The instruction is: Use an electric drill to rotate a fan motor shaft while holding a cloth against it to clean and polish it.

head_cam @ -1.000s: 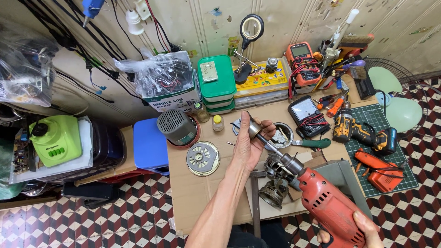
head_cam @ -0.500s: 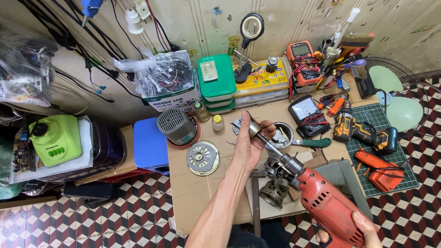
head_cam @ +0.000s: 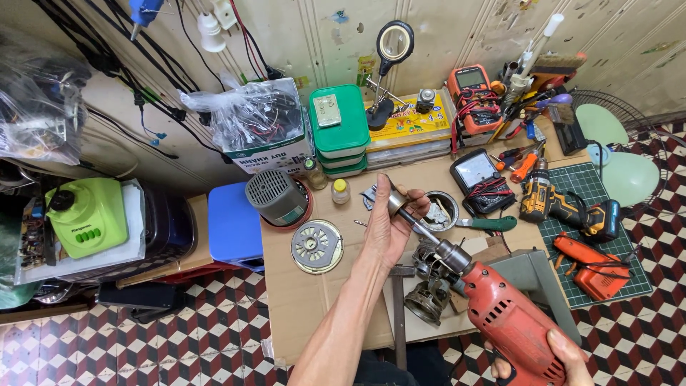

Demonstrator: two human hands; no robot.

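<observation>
Along the far left edge of the scene, a green appliance (head_cam: 87, 216) is seen resting on a white box, with a blue plastic stool (head_cam: 234, 229) just to its right beside the cardboard-covered workbench (head_cam: 307, 300). On the bench's left part a grey ribbed motor housing (head_cam: 276, 196) is stood in a reddish ring, and a round metal disc (head_cam: 316, 245) is laid flat just in front of it. Behind these, a stack of green-lidded boxes (head_cam: 339, 129) is set against the wall.

Near the middle of the bench, the left hand (head_cam: 386, 227) is raised above the cardboard, its fingers curled closed around a metal shaft piece (head_cam: 397, 204), whose upper end shows between thumb and fingertips. That piece is joined by a thin rod to the chuck of a red electric drill (head_cam: 509, 318), which slants down to the lower right. The drill's handle is gripped by the right hand (head_cam: 564, 357) at the bottom edge of the view; the fingers are wrapped about the handle, though only part of the hand can be seen. Under the drill's chuck, a dark metal motor part (head_cam: 427, 300) is stood on the bench.

Just behind the left hand a round metal tin (head_cam: 441, 210) is placed, with a green-handled screwdriver (head_cam: 489, 224) touching its right side. Further right, a black multimeter (head_cam: 477, 171) is laid flat, a yellow-and-black cordless drill (head_cam: 564, 205) lies on a green cutting mat (head_cam: 597, 187), and an orange tool (head_cam: 592, 259) is set near the mat's front edge.
</observation>
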